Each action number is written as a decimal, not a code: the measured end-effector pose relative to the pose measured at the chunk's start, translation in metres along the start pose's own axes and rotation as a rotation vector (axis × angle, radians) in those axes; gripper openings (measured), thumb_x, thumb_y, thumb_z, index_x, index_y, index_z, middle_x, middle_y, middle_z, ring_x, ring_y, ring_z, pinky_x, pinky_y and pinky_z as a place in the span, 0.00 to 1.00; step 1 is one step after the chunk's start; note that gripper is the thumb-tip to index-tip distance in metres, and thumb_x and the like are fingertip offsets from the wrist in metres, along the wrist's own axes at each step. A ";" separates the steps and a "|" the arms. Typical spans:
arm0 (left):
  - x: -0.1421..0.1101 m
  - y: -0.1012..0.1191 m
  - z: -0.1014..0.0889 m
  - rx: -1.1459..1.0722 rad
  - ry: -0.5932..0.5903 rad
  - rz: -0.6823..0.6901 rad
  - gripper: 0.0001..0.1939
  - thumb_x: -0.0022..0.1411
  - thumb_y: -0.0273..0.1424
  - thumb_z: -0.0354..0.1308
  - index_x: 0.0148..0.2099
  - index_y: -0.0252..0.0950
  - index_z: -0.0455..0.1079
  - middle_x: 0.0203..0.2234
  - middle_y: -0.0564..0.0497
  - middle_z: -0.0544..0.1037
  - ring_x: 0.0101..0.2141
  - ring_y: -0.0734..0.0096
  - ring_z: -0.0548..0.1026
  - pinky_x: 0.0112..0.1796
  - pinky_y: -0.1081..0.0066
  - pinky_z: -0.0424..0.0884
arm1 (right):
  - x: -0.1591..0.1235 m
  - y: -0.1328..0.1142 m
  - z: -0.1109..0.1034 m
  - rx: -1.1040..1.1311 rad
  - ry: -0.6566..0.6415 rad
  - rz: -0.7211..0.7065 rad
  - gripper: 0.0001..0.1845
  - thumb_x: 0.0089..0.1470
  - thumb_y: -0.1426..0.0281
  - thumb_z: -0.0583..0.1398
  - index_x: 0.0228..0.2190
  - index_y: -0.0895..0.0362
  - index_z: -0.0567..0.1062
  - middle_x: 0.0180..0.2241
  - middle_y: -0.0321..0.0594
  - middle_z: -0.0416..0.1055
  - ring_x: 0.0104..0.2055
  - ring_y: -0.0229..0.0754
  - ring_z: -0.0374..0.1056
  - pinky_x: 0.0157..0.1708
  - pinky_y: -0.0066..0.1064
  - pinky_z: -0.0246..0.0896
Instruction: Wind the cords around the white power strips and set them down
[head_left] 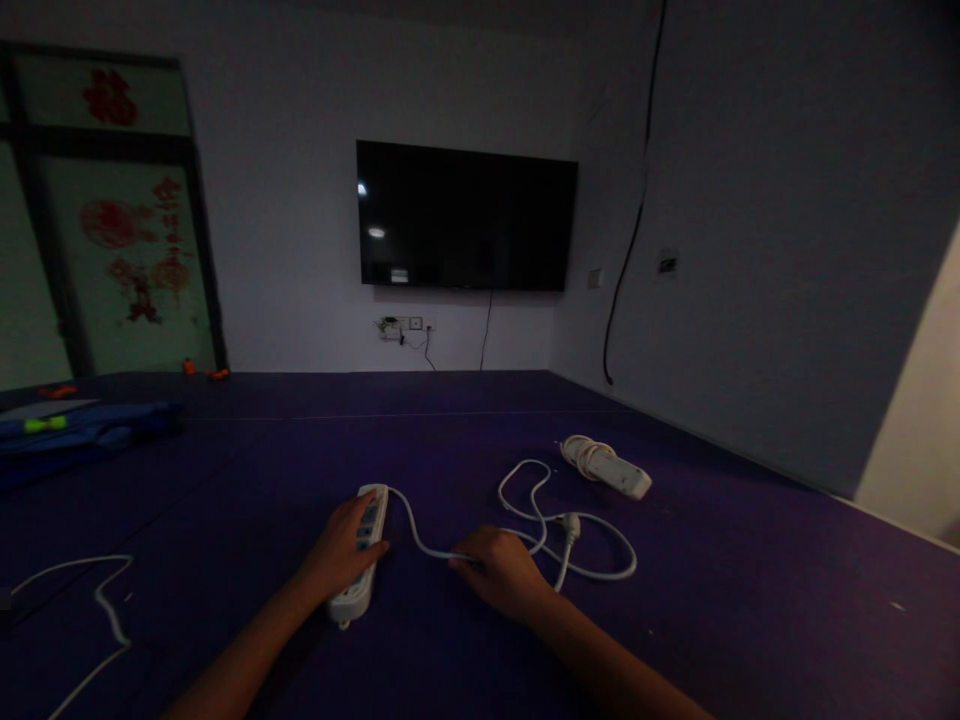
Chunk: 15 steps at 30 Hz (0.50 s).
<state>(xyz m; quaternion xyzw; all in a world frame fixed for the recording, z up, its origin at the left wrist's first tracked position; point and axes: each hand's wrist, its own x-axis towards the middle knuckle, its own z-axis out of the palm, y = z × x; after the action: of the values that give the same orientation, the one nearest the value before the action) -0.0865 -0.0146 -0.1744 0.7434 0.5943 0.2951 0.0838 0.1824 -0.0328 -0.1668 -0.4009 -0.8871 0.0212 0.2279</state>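
Observation:
A white power strip [358, 592] with blue-green sockets lies lengthwise on the purple surface. My left hand [346, 545] wraps over it, thumb on the near side of the sockets and fingers along its left edge. From its far end a white cord [414, 520] curves right to my right hand [504, 570], whose fingers are closed on it just above the surface. Beyond that hand the cord lies in loose loops, with its white plug [571, 527] among them. Farther back to the right is a second power strip [626, 474], its own cord wound round one end.
The purple surface [300, 460] reaches to the walls. At left lie folded blue cloth [120, 428] with a yellow-green item [46, 425] and another white cord [112, 610]. A television [469, 215] hangs on the far wall, and a black cable [626, 260] dangles at right.

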 end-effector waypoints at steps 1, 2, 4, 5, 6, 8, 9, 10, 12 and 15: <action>0.000 -0.001 0.001 -0.003 0.003 0.004 0.36 0.51 0.40 0.53 0.61 0.31 0.54 0.58 0.35 0.63 0.59 0.53 0.59 0.57 0.55 0.56 | 0.000 0.000 0.000 0.000 0.004 -0.004 0.13 0.58 0.67 0.53 0.35 0.54 0.77 0.34 0.39 0.77 0.39 0.40 0.70 0.39 0.28 0.58; 0.001 -0.002 0.002 -0.006 0.009 0.009 0.36 0.51 0.40 0.53 0.61 0.31 0.55 0.58 0.36 0.63 0.59 0.53 0.59 0.57 0.55 0.56 | 0.000 0.000 0.000 0.002 0.006 -0.007 0.12 0.58 0.67 0.53 0.35 0.54 0.77 0.34 0.39 0.77 0.39 0.40 0.70 0.39 0.28 0.58; 0.001 -0.004 0.003 -0.012 0.024 0.020 0.35 0.51 0.39 0.54 0.61 0.34 0.55 0.58 0.38 0.63 0.59 0.54 0.60 0.57 0.54 0.57 | 0.000 0.001 0.001 0.004 0.007 -0.010 0.12 0.58 0.67 0.53 0.35 0.54 0.77 0.34 0.39 0.77 0.39 0.39 0.70 0.38 0.28 0.58; 0.002 -0.005 0.003 -0.014 0.031 0.022 0.35 0.51 0.39 0.54 0.61 0.36 0.55 0.58 0.39 0.64 0.59 0.54 0.60 0.56 0.54 0.57 | 0.000 0.001 0.001 0.004 0.007 -0.010 0.12 0.58 0.67 0.53 0.35 0.54 0.77 0.34 0.39 0.77 0.38 0.39 0.70 0.38 0.28 0.58; 0.002 -0.005 0.004 -0.015 0.036 0.023 0.35 0.51 0.39 0.54 0.60 0.37 0.55 0.58 0.40 0.64 0.59 0.54 0.60 0.56 0.54 0.57 | 0.000 0.001 0.002 0.002 0.006 -0.010 0.12 0.58 0.67 0.54 0.35 0.54 0.77 0.34 0.39 0.77 0.38 0.39 0.70 0.38 0.28 0.58; 0.001 -0.005 0.003 -0.017 0.039 0.023 0.35 0.51 0.39 0.54 0.60 0.36 0.56 0.57 0.39 0.64 0.58 0.54 0.61 0.56 0.54 0.58 | 0.000 0.001 0.002 -0.003 0.008 -0.004 0.12 0.58 0.68 0.54 0.35 0.54 0.77 0.34 0.39 0.77 0.38 0.39 0.70 0.37 0.28 0.58; 0.001 -0.004 0.003 -0.017 0.040 0.021 0.35 0.50 0.39 0.54 0.60 0.35 0.56 0.57 0.39 0.64 0.58 0.54 0.61 0.56 0.55 0.58 | 0.000 0.001 0.002 -0.004 0.012 0.001 0.12 0.58 0.67 0.54 0.34 0.54 0.77 0.33 0.39 0.76 0.37 0.39 0.70 0.37 0.28 0.57; 0.001 -0.004 0.003 -0.018 0.040 0.021 0.34 0.51 0.39 0.54 0.60 0.34 0.56 0.57 0.38 0.65 0.58 0.54 0.61 0.56 0.55 0.58 | 0.000 0.001 0.002 -0.003 0.016 0.005 0.11 0.57 0.67 0.54 0.34 0.54 0.77 0.33 0.39 0.76 0.37 0.39 0.70 0.37 0.28 0.57; 0.000 -0.002 0.002 -0.018 0.037 0.027 0.34 0.51 0.38 0.54 0.60 0.35 0.56 0.57 0.38 0.64 0.58 0.54 0.61 0.56 0.54 0.57 | 0.000 0.002 0.002 0.001 0.019 0.001 0.11 0.58 0.67 0.54 0.34 0.54 0.77 0.33 0.39 0.76 0.37 0.39 0.70 0.36 0.27 0.57; 0.000 -0.001 0.000 -0.006 0.027 0.026 0.34 0.51 0.39 0.53 0.61 0.35 0.55 0.58 0.39 0.63 0.59 0.54 0.60 0.56 0.54 0.57 | 0.000 0.001 0.001 0.008 0.003 -0.012 0.12 0.58 0.67 0.54 0.34 0.54 0.77 0.33 0.39 0.76 0.37 0.39 0.70 0.37 0.28 0.57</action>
<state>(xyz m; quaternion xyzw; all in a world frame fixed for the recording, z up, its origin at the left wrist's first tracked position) -0.0868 -0.0146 -0.1753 0.7467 0.5847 0.3083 0.0741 0.1831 -0.0318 -0.1678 -0.3948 -0.8890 0.0227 0.2310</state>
